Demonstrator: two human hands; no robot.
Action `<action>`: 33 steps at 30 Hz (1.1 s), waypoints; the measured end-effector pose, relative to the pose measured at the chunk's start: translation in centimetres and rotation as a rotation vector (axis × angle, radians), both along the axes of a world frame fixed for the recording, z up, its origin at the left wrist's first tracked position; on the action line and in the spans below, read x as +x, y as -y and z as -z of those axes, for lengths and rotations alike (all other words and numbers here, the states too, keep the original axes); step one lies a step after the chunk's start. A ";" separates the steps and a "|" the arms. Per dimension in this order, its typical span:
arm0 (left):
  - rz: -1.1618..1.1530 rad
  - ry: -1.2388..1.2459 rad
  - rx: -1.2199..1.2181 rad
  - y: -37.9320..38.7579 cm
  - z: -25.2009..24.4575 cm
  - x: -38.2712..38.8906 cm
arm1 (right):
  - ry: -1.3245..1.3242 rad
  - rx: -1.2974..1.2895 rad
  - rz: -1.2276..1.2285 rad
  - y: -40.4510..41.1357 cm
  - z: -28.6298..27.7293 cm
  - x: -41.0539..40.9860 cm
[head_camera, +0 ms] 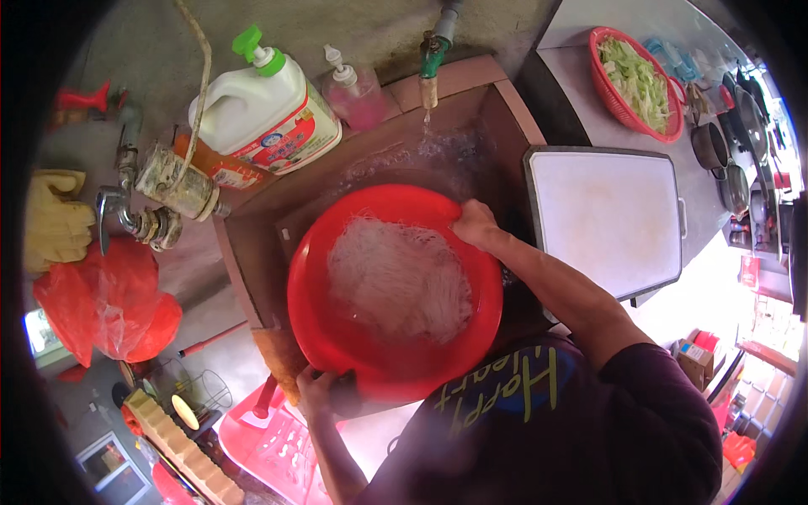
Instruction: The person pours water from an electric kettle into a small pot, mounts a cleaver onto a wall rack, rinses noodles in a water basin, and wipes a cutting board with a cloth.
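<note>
A red plastic basin [315,278] is held over a brown sink [252,259]. Inside it lies a mass of thin, pale, translucent noodle-like strands [398,278], which look wet. My right hand [476,224] grips the basin's upper right rim. At the lower left rim my left hand [315,385] has its fingers curled around the edge, partly blurred. Water trickles from the green-handled tap [429,69] into the sink beyond the basin, where it splashes on the bottom.
A white jug with a green pump [265,113] and a pink soap bottle [353,95] stand behind the sink. To the right are a white cutting board [603,221] and a red basket [609,95] of shredded greens. Red plastic bags [107,303] and yellow gloves [57,218] hang left.
</note>
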State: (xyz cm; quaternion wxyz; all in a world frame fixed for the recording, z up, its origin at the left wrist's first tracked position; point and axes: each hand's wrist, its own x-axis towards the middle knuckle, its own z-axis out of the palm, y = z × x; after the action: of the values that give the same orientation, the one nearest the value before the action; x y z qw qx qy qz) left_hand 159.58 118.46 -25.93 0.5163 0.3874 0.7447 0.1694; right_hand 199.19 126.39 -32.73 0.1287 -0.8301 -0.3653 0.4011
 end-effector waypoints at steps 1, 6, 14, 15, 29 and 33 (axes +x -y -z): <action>-0.045 0.014 0.035 0.5 0.8 -0.7 | -0.007 0.004 0.002 -0.1 -0.4 -0.1; -0.057 0.020 0.042 1.4 -0.3 -0.2 | -0.027 0.153 -0.098 -0.1 -2.9 0.3; -0.006 0.125 0.312 0.3 -6.2 1.6 | -0.050 0.266 -0.015 1.2 -11.3 2.7; -0.069 0.090 0.374 0.8 -7.5 2.3 | -0.050 0.272 -0.040 1.4 -11.8 2.8; 0.154 0.218 0.409 2.5 -12.6 8.8 | -0.139 0.508 0.290 14.1 -18.7 11.1; 0.260 0.157 0.468 2.5 -12.3 13.7 | -0.081 0.481 0.368 19.1 -18.8 16.1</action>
State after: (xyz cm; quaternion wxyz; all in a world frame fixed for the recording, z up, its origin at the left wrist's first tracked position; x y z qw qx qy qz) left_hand 173.31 115.98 -13.60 0.4863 0.5743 0.5869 0.2987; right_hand 215.26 107.33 -13.94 0.4065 -0.8114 -0.2881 0.3056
